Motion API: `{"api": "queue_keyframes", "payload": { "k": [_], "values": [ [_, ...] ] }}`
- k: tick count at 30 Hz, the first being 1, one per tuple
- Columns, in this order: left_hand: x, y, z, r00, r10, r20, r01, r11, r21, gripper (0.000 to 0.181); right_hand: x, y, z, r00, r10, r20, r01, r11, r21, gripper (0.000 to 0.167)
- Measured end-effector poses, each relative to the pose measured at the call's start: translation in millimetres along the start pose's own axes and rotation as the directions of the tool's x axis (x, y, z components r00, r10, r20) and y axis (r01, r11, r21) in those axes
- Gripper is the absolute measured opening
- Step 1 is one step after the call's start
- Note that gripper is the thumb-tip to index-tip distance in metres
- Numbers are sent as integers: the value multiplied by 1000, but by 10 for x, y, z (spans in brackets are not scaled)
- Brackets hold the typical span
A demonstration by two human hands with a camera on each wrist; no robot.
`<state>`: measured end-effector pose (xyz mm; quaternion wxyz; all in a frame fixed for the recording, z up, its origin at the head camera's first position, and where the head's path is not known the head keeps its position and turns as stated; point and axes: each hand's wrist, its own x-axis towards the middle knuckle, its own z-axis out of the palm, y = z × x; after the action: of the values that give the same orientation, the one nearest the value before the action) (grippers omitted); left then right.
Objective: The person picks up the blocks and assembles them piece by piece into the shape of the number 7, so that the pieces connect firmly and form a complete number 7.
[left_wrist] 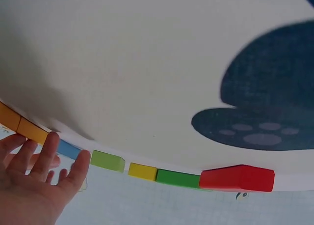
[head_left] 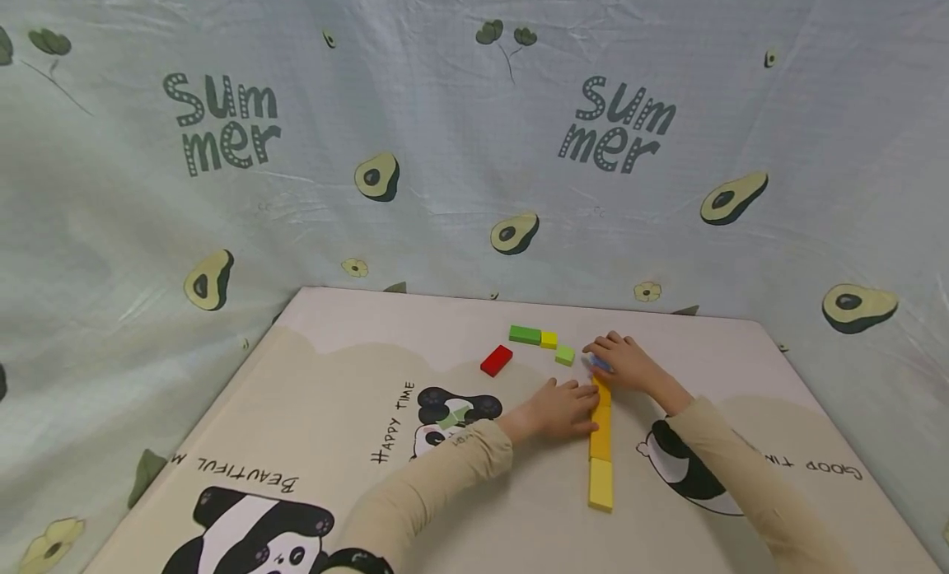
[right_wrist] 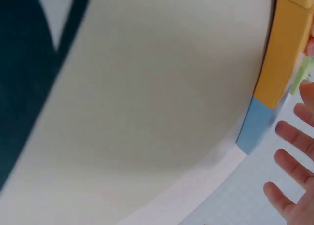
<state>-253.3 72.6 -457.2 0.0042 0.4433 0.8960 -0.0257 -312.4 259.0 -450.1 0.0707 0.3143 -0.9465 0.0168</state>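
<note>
A straight row of wooden blocks runs along the table: a yellow block (head_left: 601,485) nearest, two orange blocks (head_left: 600,434) beyond it, and a blue block (right_wrist: 255,126) at the far end. My left hand (head_left: 559,411) lies beside the row from the left, its fingers extended against the orange blocks. At the far end my right hand (head_left: 626,365) reaches over the blue block from the right. In the right wrist view its fingers are spread apart, close to the blue block. The hand partly covers that block in the head view.
Left of the row's far end lie a light green block (head_left: 565,356), a small yellow block (head_left: 549,340) touching a green block (head_left: 525,335), and a red block (head_left: 497,361). The panda-printed table (head_left: 334,376) meets an avocado-patterned curtain (head_left: 445,187) behind.
</note>
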Motion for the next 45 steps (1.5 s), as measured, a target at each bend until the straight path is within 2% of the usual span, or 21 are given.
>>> {"api": "queue_keyframes", "payload": {
  "k": [6, 16, 24, 40, 45],
  "values": [
    [-14, 33, -4, 1000, 20, -12, -19, 999, 48, 51, 71, 11, 32, 997, -76, -15, 75, 996, -46, 38],
    [-21, 63, -9, 1000, 18, -6, -17, 998, 64, 51, 154, -51, 41, 988, -151, -26, 149, 987, -66, 40],
    [-38, 62, -15, 1000, 18, -5, -18, 998, 60, 51, 223, -95, 46, 992, -128, 16, 129, 988, -90, 40],
    [-40, 48, -46, 1000, 12, 20, -12, 999, 42, 52, 300, -117, 89, 992, -123, 6, 123, 982, -142, 31],
    [-45, 45, -39, 1000, 6, 26, -7, 999, 41, 52, 293, -124, 64, 992, -128, -20, 125, 985, -120, 32]
  ]
}}
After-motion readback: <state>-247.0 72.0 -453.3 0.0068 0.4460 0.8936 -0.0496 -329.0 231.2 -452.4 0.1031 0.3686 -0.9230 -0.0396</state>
